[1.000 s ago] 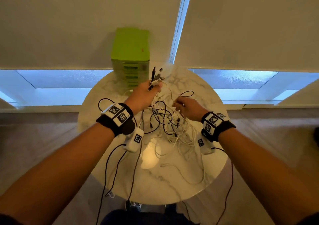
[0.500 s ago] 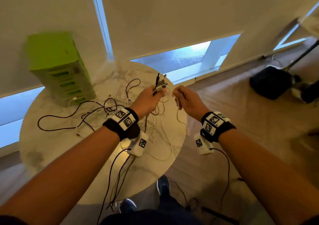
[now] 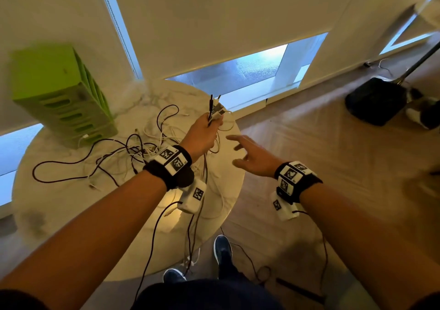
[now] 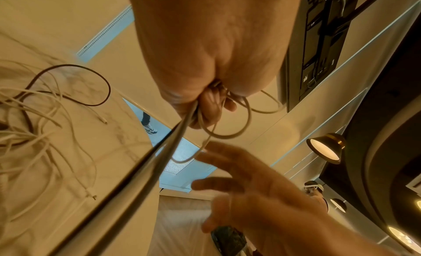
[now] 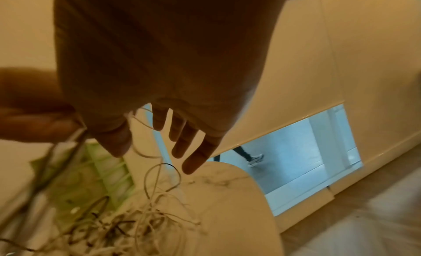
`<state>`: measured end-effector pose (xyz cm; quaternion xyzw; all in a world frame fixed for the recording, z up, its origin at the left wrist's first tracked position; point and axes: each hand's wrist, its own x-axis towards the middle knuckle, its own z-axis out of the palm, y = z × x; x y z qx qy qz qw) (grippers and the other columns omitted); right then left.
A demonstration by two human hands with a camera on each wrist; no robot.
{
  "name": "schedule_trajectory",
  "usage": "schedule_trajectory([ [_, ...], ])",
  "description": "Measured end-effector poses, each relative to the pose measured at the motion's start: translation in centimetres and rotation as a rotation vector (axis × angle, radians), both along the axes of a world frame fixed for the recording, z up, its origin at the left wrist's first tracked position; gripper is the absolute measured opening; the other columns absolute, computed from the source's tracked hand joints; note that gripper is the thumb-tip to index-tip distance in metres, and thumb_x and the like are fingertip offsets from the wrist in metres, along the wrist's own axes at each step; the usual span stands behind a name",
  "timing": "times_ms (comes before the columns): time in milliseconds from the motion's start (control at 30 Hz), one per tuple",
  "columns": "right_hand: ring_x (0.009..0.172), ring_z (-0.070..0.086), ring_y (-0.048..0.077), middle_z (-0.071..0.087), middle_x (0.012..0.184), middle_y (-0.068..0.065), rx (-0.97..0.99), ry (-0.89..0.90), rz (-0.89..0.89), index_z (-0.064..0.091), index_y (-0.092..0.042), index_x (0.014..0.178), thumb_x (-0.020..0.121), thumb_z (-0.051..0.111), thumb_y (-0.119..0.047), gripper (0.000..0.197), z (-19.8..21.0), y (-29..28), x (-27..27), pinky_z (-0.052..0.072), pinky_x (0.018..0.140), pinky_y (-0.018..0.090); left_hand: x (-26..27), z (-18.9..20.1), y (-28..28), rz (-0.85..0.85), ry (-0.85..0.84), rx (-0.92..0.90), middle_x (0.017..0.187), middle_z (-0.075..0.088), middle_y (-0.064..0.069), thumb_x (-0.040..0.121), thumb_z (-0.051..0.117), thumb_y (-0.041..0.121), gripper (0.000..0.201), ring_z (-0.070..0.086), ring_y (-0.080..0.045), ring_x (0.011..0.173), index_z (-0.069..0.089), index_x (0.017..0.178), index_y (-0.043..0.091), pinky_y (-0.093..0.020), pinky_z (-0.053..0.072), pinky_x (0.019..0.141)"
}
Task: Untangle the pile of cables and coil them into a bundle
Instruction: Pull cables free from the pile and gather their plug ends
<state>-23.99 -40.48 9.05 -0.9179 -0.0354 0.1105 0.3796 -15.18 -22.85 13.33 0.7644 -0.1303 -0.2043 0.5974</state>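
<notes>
Right of the green drawer box [image 3: 64, 100], above the marble table [image 3: 71, 205], my left hand [image 3: 202, 136] fists several cable ends [image 3: 215, 110] upright, I judge to anchor them for coiling. Tangle [image 3: 142, 148] lies below. Right hand [image 3: 252, 157] hovers beside, fingers spread, empty.

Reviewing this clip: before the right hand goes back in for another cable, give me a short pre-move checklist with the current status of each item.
1. Left hand has a firm grip on the gathered cable ends: ok.
2. Right hand free, fingers spread, holding nothing: ok.
3. Cable pile fully untangled: not ok, black and white strands cross on the round table.
4. Cables all on the table: not ok, several hang over the near edge.
5. Green drawer unit apart from the hands: ok.
6. Which strand frees next: cannot tell.
</notes>
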Motion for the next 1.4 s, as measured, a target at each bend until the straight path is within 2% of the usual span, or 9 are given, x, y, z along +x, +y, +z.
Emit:
schedule_trajectory([
  [167, 0.087, 0.067, 0.011, 0.071, 0.098, -0.003, 0.044, -0.08, 0.047, 0.06, -0.015, 0.11, 0.101, 0.056, -0.028, 0.016, 1.6, 2.0, 1.6, 0.055, 0.082, 0.027, 0.3, -0.2, -1.2, 0.008, -0.023, 0.029, 0.078, 0.054, 0.003, 0.103, 0.05, 0.05, 0.028, 0.047, -0.017, 0.067, 0.06, 0.098, 0.025, -0.036, 0.042, 0.066],
  [367, 0.072, 0.06, 0.029, 0.062, 0.081, 0.006, -0.194, 0.036, -0.193, 0.047, -0.019, 0.089, 0.106, 0.042, -0.028, 0.02, 0.4, -3.9, 1.6, 0.044, 0.063, 0.037, 1.0, 0.2, -1.0, -0.037, 0.028, 0.004, 0.08, 0.042, 0.002, 0.105, 0.055, 0.035, 0.019, 0.039, -0.01, 0.062, 0.056, 0.112, 0.018, -0.024, 0.038, 0.054],
  [533, 0.092, 0.058, 0.03, 0.063, 0.118, 0.016, -0.51, 0.381, -0.232, 0.055, -0.013, 0.109, 0.101, 0.049, -0.022, 0.013, -1.4, -8.0, 0.5, 0.043, 0.076, 0.033, 1.0, 0.9, -1.1, -0.025, 0.04, -0.039, 0.081, 0.04, 0.002, 0.107, 0.051, 0.031, 0.012, 0.038, -0.009, 0.063, 0.054, 0.111, 0.02, -0.024, 0.038, 0.054],
  [700, 0.133, 0.043, 0.022, 0.026, 0.156, 0.009, -0.116, 0.032, -0.179, 0.021, -0.018, 0.155, 0.086, 0.075, -0.024, 0.088, -0.6, -5.2, 0.8, 0.043, 0.106, 0.036, 1.1, 0.6, -1.9, -0.046, 0.034, -0.025, 0.074, 0.035, 0.003, 0.106, 0.052, 0.03, 0.004, 0.036, -0.005, 0.055, 0.056, 0.109, 0.029, -0.02, 0.036, 0.051],
  [867, 0.091, 0.066, 0.007, 0.072, 0.102, -0.005, 0.08, -0.047, -0.02, 0.051, -0.022, 0.127, 0.101, 0.056, -0.037, 0.031, 2.3, -0.6, 2.4, 0.048, 0.08, 0.019, 1.2, 0.2, -2.5, -0.073, -0.009, 0.014, 0.079, 0.044, 0.002, 0.106, 0.052, 0.031, 0.011, 0.041, -0.009, 0.062, 0.058, 0.115, 0.027, -0.022, 0.04, 0.052],
  [1000, 0.064, 0.068, 0.015, 0.071, 0.072, 0.003, 0.045, -0.094, -0.167, 0.057, -0.016, 0.104, 0.108, 0.036, -0.031, 0.026, 2.3, -1.5, 2.7, 0.052, 0.069, 0.024, 1.6, 0.6, -1.9, -0.03, 0.034, -0.021, 0.078, 0.045, 0.002, 0.108, 0.047, 0.033, 0.023, 0.041, -0.01, 0.06, 0.06, 0.111, 0.015, -0.024, 0.038, 0.053],
  [1100, 0.085, 0.071, 0.025, 0.074, 0.095, 0.01, -0.185, 0.164, -0.214, 0.063, -0.012, 0.109, 0.103, 0.047, -0.02, 0.019, 0.4, -5.2, 2.5, 0.056, 0.085, 0.038, 2.5, 0.9, -1.0, 0.057, 0.087, -0.103, 0.073, 0.041, 0.005, 0.109, 0.043, 0.035, 0.026, 0.036, -0.009, 0.055, 0.059, 0.102, 0.016, -0.025, 0.034, 0.051],
  [1233, 0.117, 0.062, 0.027, 0.066, 0.129, 0.01, -0.637, 0.603, 0.021, 0.066, -0.003, 0.125, 0.102, 0.049, -0.018, 0.032, -2.0, -6.6, 1.4, 0.047, 0.099, 0.035, 3.3, 1.5, 0.6, 0.073, 0.093, -0.188, 0.072, 0.044, 0.005, 0.11, 0.04, 0.035, 0.026, 0.032, -0.008, 0.051, 0.055, 0.1, 0.016, -0.023, 0.03, 0.047],
  [1400, 0.146, 0.033, 0.029, 0.028, 0.162, 0.01, -0.427, 0.441, -0.01, 0.025, -0.012, 0.157, 0.093, 0.064, -0.023, 0.075, -0.9, -3.6, 2.2, 0.03, 0.118, 0.039, 2.9, 1.9, 0.0, 0.055, 0.107, -0.188, 0.071, 0.044, 0.004, 0.111, 0.038, 0.034, 0.027, 0.031, -0.008, 0.05, 0.053, 0.1, 0.015, -0.023, 0.029, 0.047],
])
